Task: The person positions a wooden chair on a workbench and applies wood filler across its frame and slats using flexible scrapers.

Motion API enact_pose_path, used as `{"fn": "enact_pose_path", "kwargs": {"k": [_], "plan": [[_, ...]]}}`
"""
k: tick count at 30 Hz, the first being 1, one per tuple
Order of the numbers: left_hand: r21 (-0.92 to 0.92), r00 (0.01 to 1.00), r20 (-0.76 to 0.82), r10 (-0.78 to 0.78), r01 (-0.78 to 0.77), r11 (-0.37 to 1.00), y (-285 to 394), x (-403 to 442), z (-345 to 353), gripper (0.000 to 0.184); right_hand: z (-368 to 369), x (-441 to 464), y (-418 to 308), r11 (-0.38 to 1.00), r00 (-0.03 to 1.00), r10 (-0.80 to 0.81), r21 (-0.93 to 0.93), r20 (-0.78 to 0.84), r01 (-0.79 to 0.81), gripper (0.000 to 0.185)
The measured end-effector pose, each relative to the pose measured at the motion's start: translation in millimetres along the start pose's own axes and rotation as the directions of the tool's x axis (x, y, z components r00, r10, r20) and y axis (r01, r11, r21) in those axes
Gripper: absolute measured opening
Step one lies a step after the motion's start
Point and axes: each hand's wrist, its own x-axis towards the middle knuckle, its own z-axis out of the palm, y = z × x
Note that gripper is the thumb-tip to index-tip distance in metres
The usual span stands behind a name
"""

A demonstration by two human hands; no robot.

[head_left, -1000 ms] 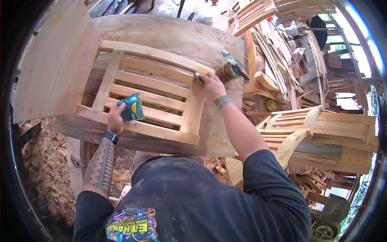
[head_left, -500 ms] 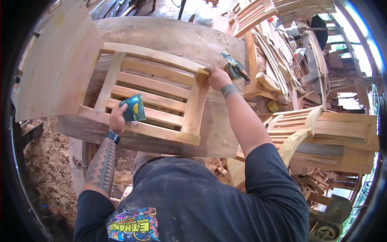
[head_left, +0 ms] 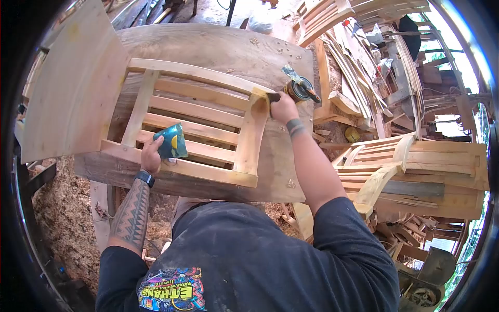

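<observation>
- Pale wood makes up the slatted frame point(head_left: 247, 140), which lies on the brown wooden surface point(head_left: 280, 166), its far left end meeting a broad panel point(head_left: 78, 88).
- The frame looks stiff and fairly heavy, more so if it is joined to the panel, though the joint cannot be made out; the thick outer rails offer the safest hold, and the thin slats between them the weakest.
- The left hand point(head_left: 150, 157) pinches a blue-green sheet point(head_left: 164, 146) carrying a yellow dab point(head_left: 174, 141), over the frame's near rail. The sheet seems light and somewhat bendy, best gripped by its bare edge, since the dab is probably soft and smears easily.
- The right hand point(head_left: 284, 109) closes on a thin dark scraper point(head_left: 273, 97) at the frame's far right corner, beside a yellowish patch point(head_left: 259, 92). The scraper looks light, its back end the place to grip.
- Just beyond that hand stands a tin point(head_left: 294, 93) with a brush point(head_left: 311, 92) across its top; knocking either could cause a spill.
</observation>
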Motion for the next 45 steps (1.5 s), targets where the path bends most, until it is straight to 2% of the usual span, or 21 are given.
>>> {"fn": "enact_pose_path", "kwargs": {"k": [1, 4, 7, 10, 13, 14, 16, 19, 21, 22, 25, 28, 30, 32, 34, 37, 40, 43, 45], "plan": [[0.09, 0.998, -0.007, 0.058, -0.057, 0.994, 5.0, -0.8, 3.4, 0.029, -3.0, 12.8, 2.6, 0.996, 0.998, 0.069, -0.055, -0.002, -0.069, 0.032], [-0.11, 0.996, -0.015, -0.083, 0.081, 0.991, 22.7, -3.4, 12.9, 0.029, -1.4, 35.9, 2.4, 0.968, 0.996, 0.052, -0.248, 0.067, -0.033, 0.032], [0.181, 0.995, -0.055, 0.088, -0.077, 0.981, 9.7, -1.1, 7.0, 0.028, -0.6, 50.1, -12.7, 0.909, 0.939, 0.101, -0.413, 0.329, 0.047, 0.042], [0.071, 0.998, -0.057, 0.028, -0.024, 0.997, 13.0, -3.2, 9.4, 0.028, -6.9, 39.9, -27.0, 0.891, 0.889, -0.093, -0.361, 0.448, 0.275, 0.033], [-0.096, 0.996, -0.038, -0.085, 0.081, 0.992, 19.3, -4.6, 10.5, 0.028, -6.0, 21.9, -25.6, 0.95, 0.956, -0.146, -0.233, 0.255, 0.207, 0.034], [-0.053, 0.997, -0.064, -0.047, 0.044, 0.998, 17.3, -5.2, 9.7, 0.029, -7.3, 15.9, -24.9, 0.931, 0.945, -0.157, -0.276, 0.288, 0.239, 0.043], [0.04, 0.994, -0.102, 0.029, -0.025, 0.999, 8.9, -4.1, 10.0, 0.029, 3.3, -0.4, -22.3, 0.903, 0.948, -0.195, -0.33, 0.253, 0.274, 0.044], [-0.114, 0.998, -0.028, -0.056, 0.053, 0.992, -1.8, 2.9, 2.4, 0.03, 27.0, -16.9, -11.6, 0.882, 0.935, -0.315, -0.314, 0.162, 0.351, 0.042], [-0.088, 0.998, -0.054, -0.034, 0.029, 0.996, -10.4, 6.2, -1.1, 0.03, 33.5, -34.0, -8.4, 0.878, 0.924, -0.373, -0.291, 0.079, 0.379, 0.041], [-0.076, 0.997, -0.068, -0.024, 0.018, 0.997, -12.5, 5.8, -1.0, 0.03, 30.6, -41.7, -13.1, 0.871, 0.914, -0.386, -0.277, 0.127, 0.406, 0.04], [-0.214, 0.993, -0.03, -0.118, 0.109, 0.971, -9.7, 6.8, 0.1, 0.029, 40.0, -72.8, -15.6, 0.876, 0.914, -0.362, -0.267, 0.184, 0.401, 0.042], [-0.183, 0.995, -0.076, -0.066, 0.051, 0.982, -3.5, 3.3, 5.6, 0.029, 50.2, -104.3, -12.6, 0.867, 0.899, -0.384, -0.252, 0.209, 0.429, 0.04], [-0.082, 0.998, -0.066, 0.002, -0.007, 0.997, -1.9, 1.1, 4.1, 0.029, 51.5, -123.8, -12.0, 0.869, 0.89, -0.376, -0.236, 0.257, 0.435, 0.041], [-0.073, 0.999, -0.035, -0.008, 0.005, 0.997, -3.8, 3.4, 1.2, 0.03, 45.7, -140.1, -16.0, 0.874, 0.878, -0.375, -0.203, 0.298, 0.442, 0.041], [-0.147, 0.995, 0.012, -0.095, 0.096, 0.984, -6.7, 6.6, -5.6, 0.033, 39.6, -154.7, -21.3, 0.891, 0.873, -0.335, -0.181, 0.355, 0.416, 0.042], [-0.007, 0.994, -0.11, 0.023, -0.024, 1.0, -15.7, 5.4, -3.1, 0.032, 33.7, -173.7, -22.5, 0.901, 0.853, -0.322, -0.143, 0.41, 0.409, 0.042], [-0.101, 0.995, -0.094, -0.023, 0.014, 0.995, -18.1, 6.9, -4.5, 0.032, 26.5, -192.9, -23.8, 0.908, 0.833, -0.31, -0.117, 0.458, 0.402, 0.046], [0.154, 0.991, -0.062, 0.121, -0.11, 0.982, -13.7, 2.7, -4.6, 0.032, 20.5, -212.6, -26.4, 0.907, 0.816, -0.309, -0.107, 0.488, 0.408, 0.049], [-0.021, 0.997, -0.079, 0.022, -0.023, 1.0, -12.9, 3.7, -1.5, 0.033, 18.7, -226.9, -28.2, 0.903, 0.814, -0.329, -0.093, 0.479, 0.42, 0.049]]}}
